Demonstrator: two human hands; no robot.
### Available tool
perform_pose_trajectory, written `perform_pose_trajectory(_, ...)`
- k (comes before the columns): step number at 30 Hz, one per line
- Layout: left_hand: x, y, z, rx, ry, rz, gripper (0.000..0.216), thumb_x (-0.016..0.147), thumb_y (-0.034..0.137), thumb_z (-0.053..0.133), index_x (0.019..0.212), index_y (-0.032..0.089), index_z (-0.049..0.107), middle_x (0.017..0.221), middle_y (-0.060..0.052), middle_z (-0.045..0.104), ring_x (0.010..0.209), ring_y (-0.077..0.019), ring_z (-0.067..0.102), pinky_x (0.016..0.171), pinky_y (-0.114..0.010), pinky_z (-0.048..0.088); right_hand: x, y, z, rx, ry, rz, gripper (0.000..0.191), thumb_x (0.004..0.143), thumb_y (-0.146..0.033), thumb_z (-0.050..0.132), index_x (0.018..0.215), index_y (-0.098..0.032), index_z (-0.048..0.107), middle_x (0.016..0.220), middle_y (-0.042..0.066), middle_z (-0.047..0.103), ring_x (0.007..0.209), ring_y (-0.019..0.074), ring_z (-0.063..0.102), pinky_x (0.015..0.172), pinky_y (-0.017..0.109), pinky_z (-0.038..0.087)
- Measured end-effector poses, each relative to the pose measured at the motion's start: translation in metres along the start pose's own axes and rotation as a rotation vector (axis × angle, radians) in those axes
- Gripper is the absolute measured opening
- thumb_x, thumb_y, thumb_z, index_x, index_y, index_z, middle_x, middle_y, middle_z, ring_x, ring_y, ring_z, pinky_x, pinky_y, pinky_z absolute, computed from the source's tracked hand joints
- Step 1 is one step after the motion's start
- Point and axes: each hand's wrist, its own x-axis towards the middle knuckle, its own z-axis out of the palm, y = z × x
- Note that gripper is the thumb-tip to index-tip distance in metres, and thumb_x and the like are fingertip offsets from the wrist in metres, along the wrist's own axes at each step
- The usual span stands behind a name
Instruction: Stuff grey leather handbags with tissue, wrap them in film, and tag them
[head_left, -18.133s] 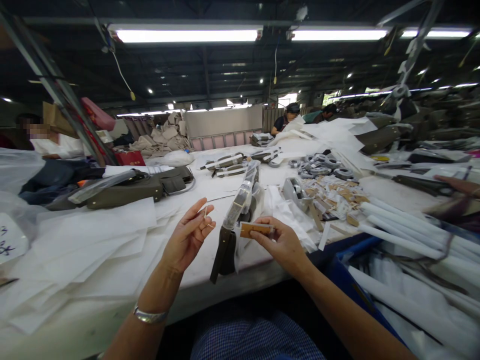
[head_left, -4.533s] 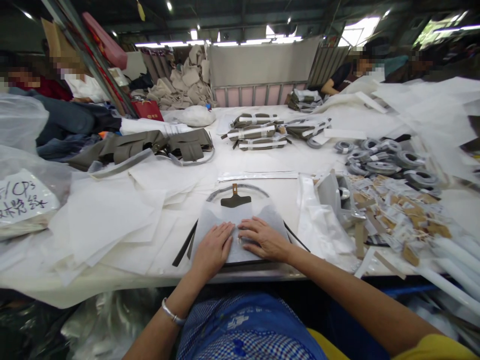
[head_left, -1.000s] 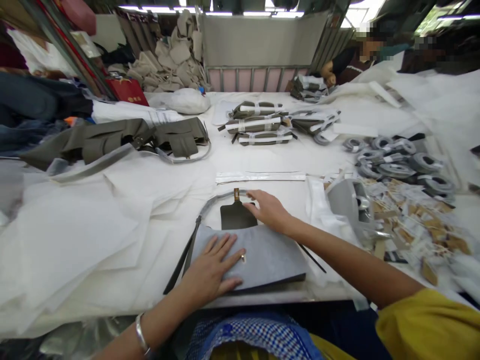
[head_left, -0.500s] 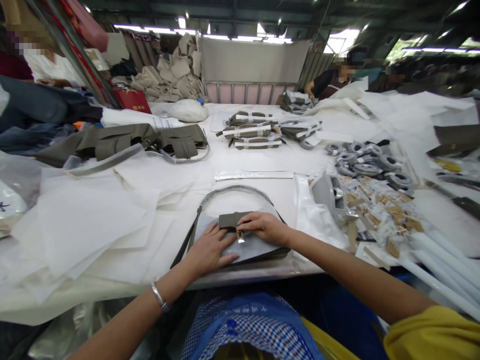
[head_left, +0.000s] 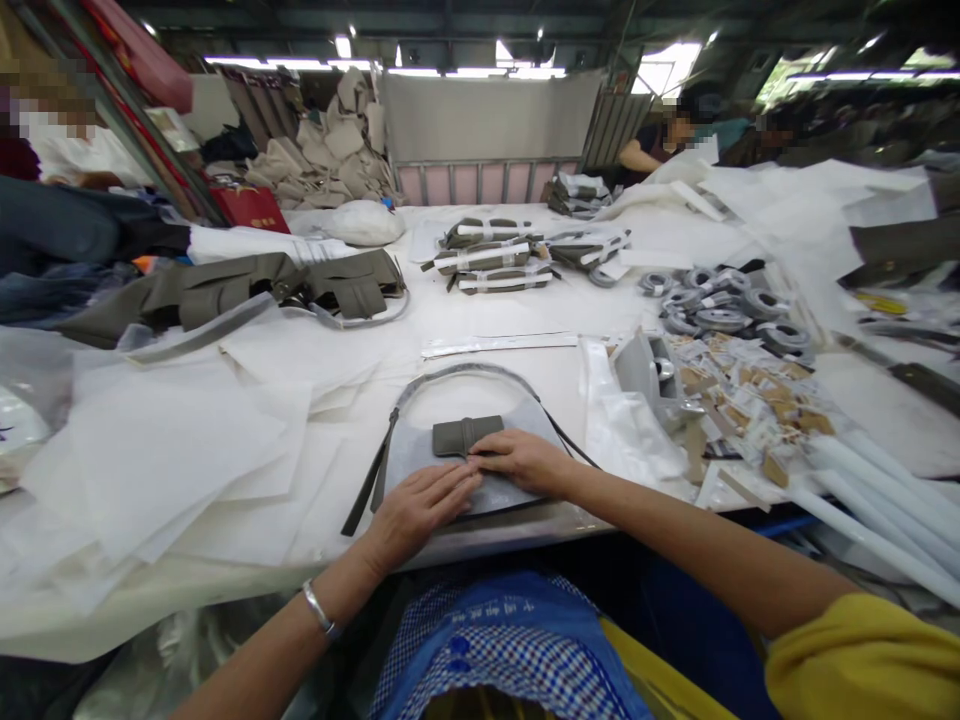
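A grey-olive handbag lies flat at the table's near edge, its front covered by a pale protective sheet and its wrapped strap arched away from me. A short olive flap with a narrow vertical band sits at its middle. My left hand rests on the lower front, fingers stretched out and lying close together, tips at the flap's lower edge. My right hand has its fingers closed at the flap's lower right, thumb side down. The fingertips of both hands meet there and hide the metal clasp.
White sheets spread to the left, with more olive bags behind. Wrapped bundles lie further back. To the right are white plastic film, coiled straps and many tags. A co-worker is at the far right.
My left hand has drawn its spread fingers together and moved them to the right fingertips. The shiny clasp, visible before, is now covered. The view has shifted slightly.
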Motion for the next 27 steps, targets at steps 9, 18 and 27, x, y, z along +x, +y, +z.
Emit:
perform_pose_trajectory(9, 0.0, 0.001, 0.004, -0.221, -0.142, -0.043, 0.04, 0.097, 0.011, 0.044, 0.135, 0.018, 0.051, 0.127, -0.008, 0.065, 0.115, -0.0192, 0.062, 0.097, -0.034, 0.055, 0.002, -0.004, 0.002, -0.044, -0.085, 0.064, 0.033, 0.098, -0.019, 0.048, 0.127, -0.019, 0.064, 0.125, 0.011, 0.063, 0.112, 0.0216, 0.058, 0.095, 0.036, 0.046)
perform_pose_trajectory(18, -0.003, -0.004, 0.01, -0.294, -0.171, -0.078, 0.039, 0.097, 0.017, 0.044, 0.135, 0.024, 0.053, 0.131, -0.005, 0.063, 0.116, -0.0169, 0.063, 0.099, -0.028, 0.052, 0.027, 0.001, -0.007, -0.096, -0.203, 0.014, 0.017, 0.096, -0.028, 0.058, 0.104, -0.02, 0.071, 0.11, 0.003, 0.068, 0.095, 0.0161, 0.059, 0.082, 0.026, 0.045)
perform_pose_trajectory(27, -0.003, -0.002, 0.008, -0.261, -0.15, -0.062, 0.036, 0.097, 0.018, 0.045, 0.132, 0.022, 0.056, 0.128, -0.005, 0.065, 0.113, -0.0166, 0.065, 0.096, -0.026, 0.054, 0.037, -0.007, -0.006, -0.197, -0.267, 0.062, 0.011, 0.094, -0.027, 0.06, 0.098, -0.02, 0.067, 0.101, 0.004, 0.063, 0.092, 0.0188, 0.053, 0.071, 0.026, 0.041)
